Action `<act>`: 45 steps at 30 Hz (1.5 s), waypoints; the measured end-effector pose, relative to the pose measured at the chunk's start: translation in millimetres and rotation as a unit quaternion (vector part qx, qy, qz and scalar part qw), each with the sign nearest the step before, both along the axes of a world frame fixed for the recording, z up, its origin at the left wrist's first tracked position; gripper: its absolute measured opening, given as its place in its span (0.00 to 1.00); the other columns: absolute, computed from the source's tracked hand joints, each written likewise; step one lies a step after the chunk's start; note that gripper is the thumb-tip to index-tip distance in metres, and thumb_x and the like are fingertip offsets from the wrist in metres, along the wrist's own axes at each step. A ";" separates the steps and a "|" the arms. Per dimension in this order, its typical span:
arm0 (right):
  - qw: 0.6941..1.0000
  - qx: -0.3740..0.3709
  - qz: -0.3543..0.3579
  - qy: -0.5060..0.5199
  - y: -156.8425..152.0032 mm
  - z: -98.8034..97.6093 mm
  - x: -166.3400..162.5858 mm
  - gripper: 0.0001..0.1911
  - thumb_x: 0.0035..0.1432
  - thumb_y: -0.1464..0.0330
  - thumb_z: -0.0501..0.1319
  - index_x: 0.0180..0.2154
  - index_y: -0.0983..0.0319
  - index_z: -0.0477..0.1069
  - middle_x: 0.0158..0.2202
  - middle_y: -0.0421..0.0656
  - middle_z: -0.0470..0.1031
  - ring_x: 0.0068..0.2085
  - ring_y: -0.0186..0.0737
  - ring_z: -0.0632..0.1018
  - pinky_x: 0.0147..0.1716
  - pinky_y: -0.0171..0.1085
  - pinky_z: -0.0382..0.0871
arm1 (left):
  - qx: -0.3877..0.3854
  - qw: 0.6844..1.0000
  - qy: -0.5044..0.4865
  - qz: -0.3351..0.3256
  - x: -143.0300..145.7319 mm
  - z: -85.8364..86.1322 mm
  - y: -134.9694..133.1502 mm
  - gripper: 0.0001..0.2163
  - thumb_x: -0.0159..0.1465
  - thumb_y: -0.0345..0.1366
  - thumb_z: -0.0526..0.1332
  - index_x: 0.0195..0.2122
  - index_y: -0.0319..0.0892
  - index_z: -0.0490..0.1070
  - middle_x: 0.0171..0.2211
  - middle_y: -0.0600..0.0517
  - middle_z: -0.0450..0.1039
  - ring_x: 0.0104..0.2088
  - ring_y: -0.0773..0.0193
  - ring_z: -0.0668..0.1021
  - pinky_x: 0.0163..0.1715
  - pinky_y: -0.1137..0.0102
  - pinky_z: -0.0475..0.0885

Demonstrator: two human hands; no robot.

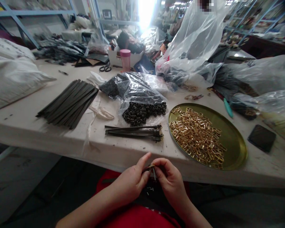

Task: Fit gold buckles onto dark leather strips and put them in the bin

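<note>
My left hand (130, 182) and my right hand (169, 180) meet below the table's front edge, over my lap. Both pinch a thin dark strap with a small gold buckle (152, 169) between their fingertips. Just beyond them on the table lies a short bundle of dark straps with buckles (135, 132). A round gold tray (235, 142) to the right holds several loose gold buckles (197, 136). A clear bag of small dark loops (142, 110) lies open behind the bundle. A larger stack of plain dark straps (70, 103) lies to the left.
A white sack (9, 76) lies at the left. Clear plastic bags (194, 41) are piled at the back and right. A pink cup (125, 59), scissors (105, 67), a teal tool (228, 107) and a dark phone (261, 137) also lie on the table.
</note>
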State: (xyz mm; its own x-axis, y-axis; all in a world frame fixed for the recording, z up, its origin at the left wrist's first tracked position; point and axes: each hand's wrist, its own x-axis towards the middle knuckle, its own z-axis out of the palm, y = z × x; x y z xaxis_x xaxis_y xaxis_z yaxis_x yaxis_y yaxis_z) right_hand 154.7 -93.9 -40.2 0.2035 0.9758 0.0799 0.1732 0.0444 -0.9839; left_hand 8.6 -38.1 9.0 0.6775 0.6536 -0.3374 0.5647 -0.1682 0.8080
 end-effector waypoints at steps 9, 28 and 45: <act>0.997 -0.004 -0.003 0.077 -12.1 6.6 -1.5 0.05 0.56 0.66 0.56 0.35 0.61 0.63 0.28 0.39 0.68 0.27 0.33 0.72 0.26 0.31 0.68 | 0.011 0.999 -0.038 0.019 1.7 7.8 -11.7 0.17 0.62 0.35 0.49 0.52 0.41 0.60 0.48 0.46 0.69 0.47 0.59 0.71 0.47 0.66 0.64; 0.991 0.107 0.021 -0.076 -19.1 12.3 -4.4 0.06 0.60 0.69 0.50 0.31 0.60 0.63 0.26 0.39 0.65 0.27 0.33 0.69 0.26 0.31 0.65 | 0.094 0.994 -0.031 0.041 -3.6 7.7 -24.1 0.09 0.62 0.38 0.50 0.31 0.41 0.65 0.25 0.55 0.68 0.26 0.68 0.70 0.27 0.75 0.62; 0.985 -0.073 0.144 0.060 43.7 12.8 15.6 0.16 0.58 0.58 0.50 0.25 0.62 0.63 0.22 0.37 0.63 0.26 0.32 0.67 0.26 0.32 0.62 | -0.108 0.977 -0.158 0.097 3.5 -8.1 17.6 0.10 0.61 0.39 0.52 0.36 0.40 0.68 0.20 0.58 0.62 0.21 0.71 0.64 0.23 0.77 0.60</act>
